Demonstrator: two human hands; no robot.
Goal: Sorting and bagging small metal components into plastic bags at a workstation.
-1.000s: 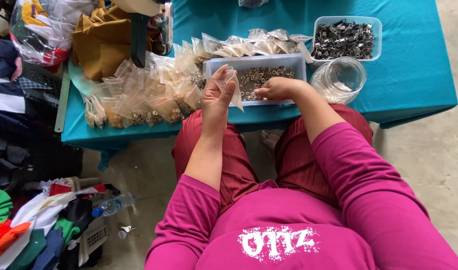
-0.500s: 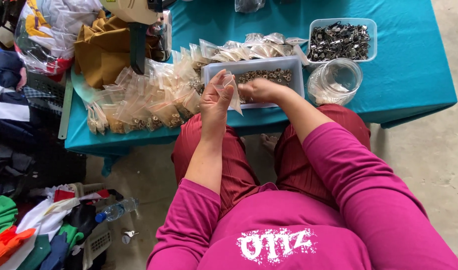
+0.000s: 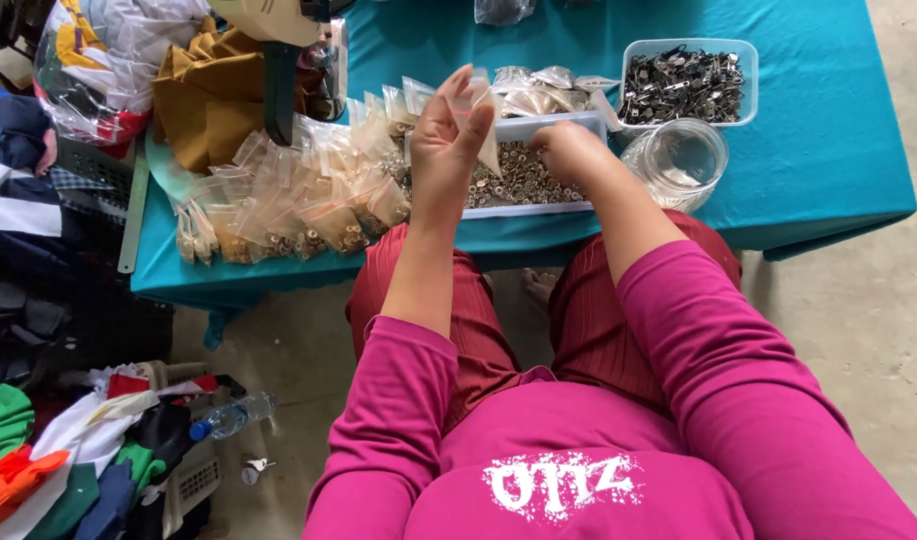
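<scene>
We hold a small clear bag (image 3: 482, 125) up in our left hand (image 3: 447, 140), pinched btwn thumb & fingers, just above the near tray (image 3: 539, 208). Our right hand (image 3: 571, 150) is down in that tray of small metal rings (image 3: 524, 178), fingers curled into the pile; can't tell if it grips any.

Risks: the bag is thin & slack, so its mouth could fold shut and rings would spill onto the teal table (image 3: 819, 150) or off its edge. The glass jar (image 3: 679, 160) sits just beside our right wrist; an elbow swing could knock it.

Around: filled bags (image 3: 299, 200) crowd the left, a second tray of dark metal parts (image 3: 687, 85) behind the jar, cloth piles (image 3: 209, 95) further left.
</scene>
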